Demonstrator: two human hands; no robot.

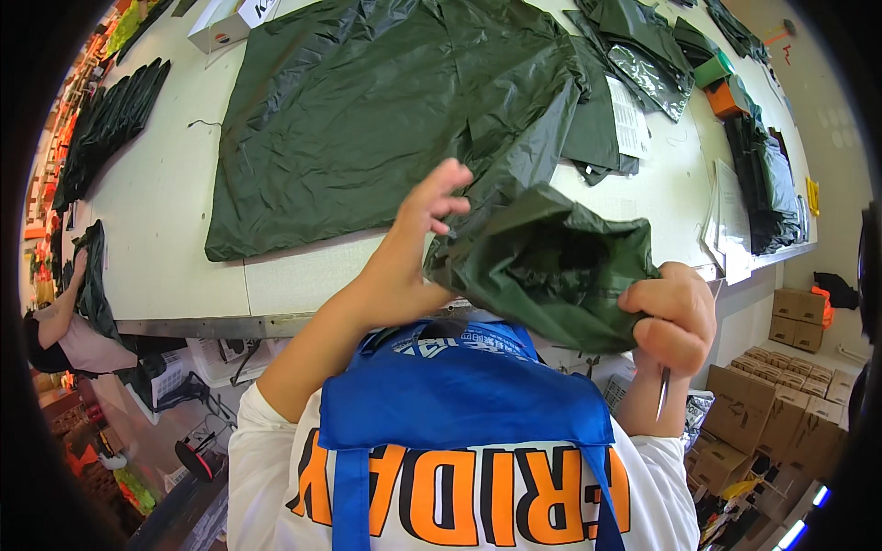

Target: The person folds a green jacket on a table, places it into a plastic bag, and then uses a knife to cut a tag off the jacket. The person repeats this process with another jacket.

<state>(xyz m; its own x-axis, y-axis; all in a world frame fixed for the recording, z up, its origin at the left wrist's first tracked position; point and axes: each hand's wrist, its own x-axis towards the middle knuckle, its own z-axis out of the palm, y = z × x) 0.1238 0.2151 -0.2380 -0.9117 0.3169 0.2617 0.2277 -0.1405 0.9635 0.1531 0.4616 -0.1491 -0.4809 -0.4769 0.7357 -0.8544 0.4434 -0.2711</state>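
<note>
A dark green garment of thin, shiny fabric point(367, 119) lies spread over the white table, its sleeve point(496, 266) drawn toward me off the near edge. My right hand point(675, 317) is closed on the sleeve's end, whose dark opening faces up. Below that fist sticks out a thin, pointed metal tip point(662, 395); the rest of the tool is hidden in the hand. My left hand point(413, 243) is raised beside the sleeve with its fingers apart. Its thumb side is against the fabric, partly hidden.
More dark green pieces and a clear-bagged one point(648, 78) lie at the far right, near an orange box point(726, 96). A dark folded pile point(763, 184) sits by the right edge. At left, another person's arm point(69, 294) holds dark fabric. Cardboard boxes point(772, 413) stand below right.
</note>
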